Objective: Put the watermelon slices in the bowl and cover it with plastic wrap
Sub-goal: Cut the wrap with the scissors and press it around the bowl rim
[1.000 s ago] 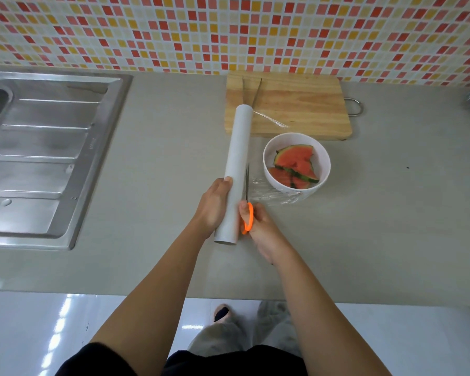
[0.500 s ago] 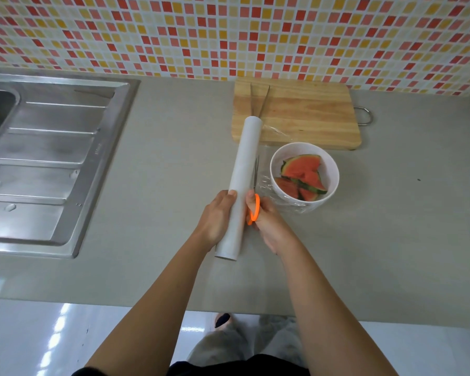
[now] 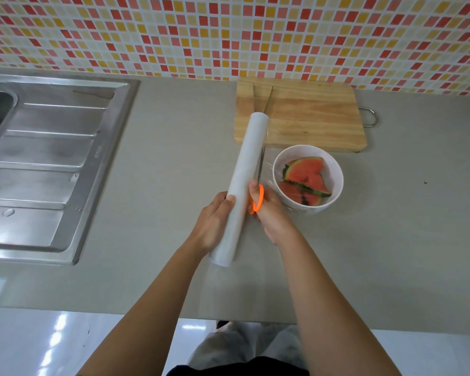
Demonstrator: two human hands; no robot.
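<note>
While the left hand (image 3: 215, 223) curls round the lower part of the plastic wrap roll (image 3: 247, 169), its thumb lies on top and the other fingers are hidden underneath. The roll slants away from those fingers, and its far end reaches over the near left corner of the cutting board (image 3: 310, 123). Just right of that grip, the right hand (image 3: 272, 215) holds the scissors (image 3: 257, 196), with its fingers hooked through the orange handle loops. The thin blades point straight ahead of the fingertips and run close along the right side of the roll. Whether the blades are parted or closed is too fine to tell.

Immediately right of the right hand's fingers, almost against the knuckles, the white bowl (image 3: 337, 175) stands on the grey counter (image 3: 404, 226). The watermelon slices (image 3: 305, 172) lie inside it, red flesh up and green rinds showing. A clear film (image 3: 269, 183) glints between the blades and the bowl's left rim and bunches at the bowl's near side.

Far ahead of both hands, metal tongs (image 3: 263, 99) lie on the board, partly hidden behind the roll's far end. Well to the left of the left hand, the steel sink (image 3: 52, 158) has its ribbed drainboard set into the counter. Beyond everything rises the tiled wall (image 3: 228, 31).
</note>
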